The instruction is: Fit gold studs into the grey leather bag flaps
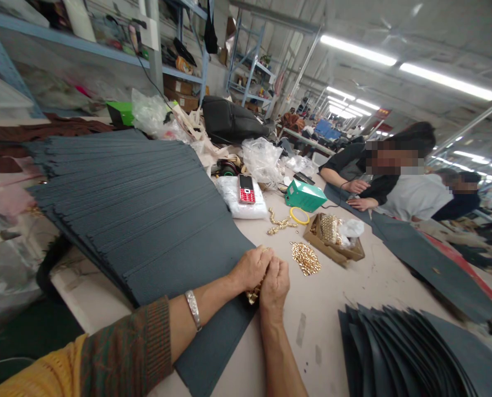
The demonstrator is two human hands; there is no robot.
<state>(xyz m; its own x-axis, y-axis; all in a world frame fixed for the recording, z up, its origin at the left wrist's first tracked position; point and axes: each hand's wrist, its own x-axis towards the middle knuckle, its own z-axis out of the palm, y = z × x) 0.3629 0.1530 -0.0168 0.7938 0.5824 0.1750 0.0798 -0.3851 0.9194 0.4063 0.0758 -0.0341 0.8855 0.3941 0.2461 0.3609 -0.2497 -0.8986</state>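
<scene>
My left hand [252,267] and my right hand [274,284] are pressed together, fingers curled and touching, near the edge of a dark blue-grey sheet [229,320]. Between them a shiny gold-coloured metal piece [253,296] shows below the left palm. Its full shape is hidden by my fingers. Under and left of my hands fans a large stack of the same dark sheets [146,204]. Just beyond my right hand lies a pile of small gold metal pieces [306,259], with a strand of gold pieces [281,224] behind it.
A cardboard box [340,251] holds gold pieces and a plastic bag. Near it are a yellow ring [299,215], a green box [306,194] and a red phone [246,189] on a white packet. More dark sheets [394,353] stand at right. A co-worker [361,176] sits opposite.
</scene>
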